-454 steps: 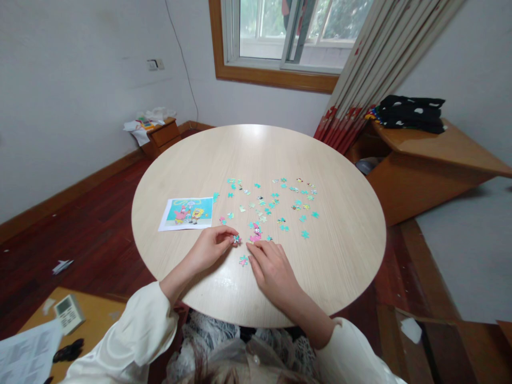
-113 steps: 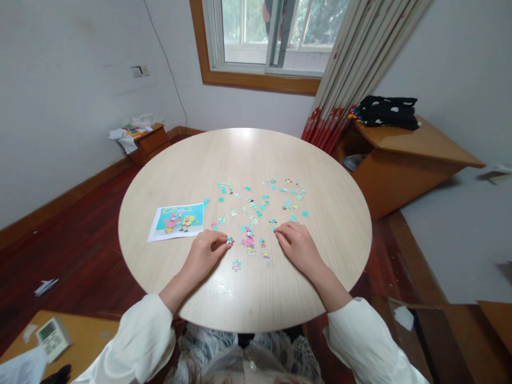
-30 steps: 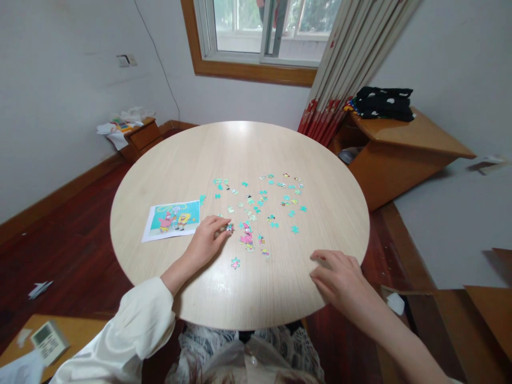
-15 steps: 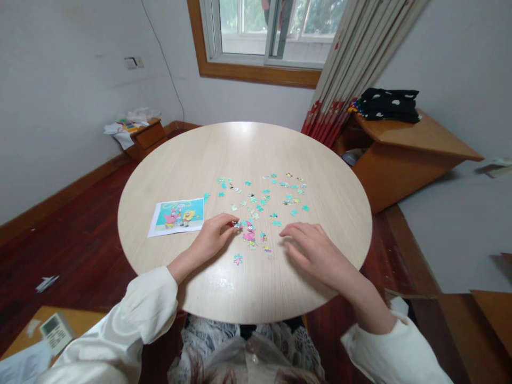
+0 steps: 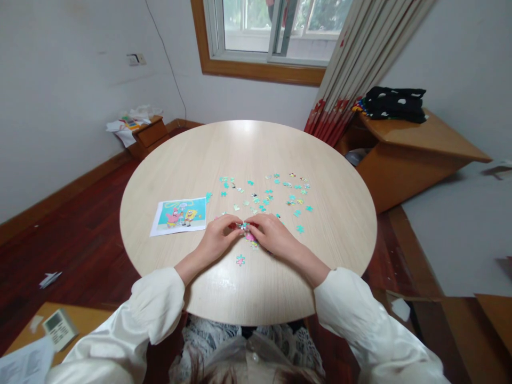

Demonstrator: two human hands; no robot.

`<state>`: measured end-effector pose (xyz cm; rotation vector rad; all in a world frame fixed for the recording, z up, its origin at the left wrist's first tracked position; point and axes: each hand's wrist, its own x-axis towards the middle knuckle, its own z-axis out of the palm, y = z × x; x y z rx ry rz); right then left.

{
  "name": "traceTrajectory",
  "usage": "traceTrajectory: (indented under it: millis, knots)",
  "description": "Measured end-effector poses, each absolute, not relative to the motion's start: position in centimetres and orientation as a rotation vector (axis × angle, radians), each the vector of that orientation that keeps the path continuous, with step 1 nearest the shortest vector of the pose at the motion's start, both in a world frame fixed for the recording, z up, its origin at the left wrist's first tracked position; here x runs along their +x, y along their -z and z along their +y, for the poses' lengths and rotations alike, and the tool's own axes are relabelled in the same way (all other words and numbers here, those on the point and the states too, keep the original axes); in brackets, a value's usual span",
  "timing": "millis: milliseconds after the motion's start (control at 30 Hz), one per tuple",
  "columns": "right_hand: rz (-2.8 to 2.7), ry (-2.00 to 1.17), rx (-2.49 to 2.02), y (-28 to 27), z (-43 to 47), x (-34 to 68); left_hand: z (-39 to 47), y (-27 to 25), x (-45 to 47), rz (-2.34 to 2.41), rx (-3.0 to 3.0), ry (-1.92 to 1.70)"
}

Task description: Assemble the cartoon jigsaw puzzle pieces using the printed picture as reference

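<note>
The right hand [image 5: 276, 233], apart from the left hand [image 5: 218, 232] half a second earlier, had come in to meet it at a small knobbed teal-and-white jigsaw piece [image 5: 244, 226], apparently card; judged a change to two-handed handling. Left thumb and fingers were nearly closed, pinching the piece; right fingertips reached its other side, actual grip not determinable. Piece lay just beyond the visible part of a pink joined jigsaw section [image 5: 250, 238], contact unclear, over the round pale wood-grain table [image 5: 248, 152]. Writing: none legible; print on the white paper sheet [image 5: 26, 364], lower left, was too small.
</note>
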<state>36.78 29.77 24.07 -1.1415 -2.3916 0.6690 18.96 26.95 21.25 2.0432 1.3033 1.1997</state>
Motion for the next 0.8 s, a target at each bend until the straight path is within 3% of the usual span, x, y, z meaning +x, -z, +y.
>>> traceTrajectory:
  millis: [233, 800]
  knots:
    - [-2.216, -0.832, -1.136, -23.5, 29.8, 36.7, 27.1, -20.8, 18.9, 1.279, 2.048, -1.192]
    - [-2.171, -0.827, -1.148, -22.7, 29.8, 37.0, 27.1, -20.4, 19.1, 1.226, 2.125, -1.166]
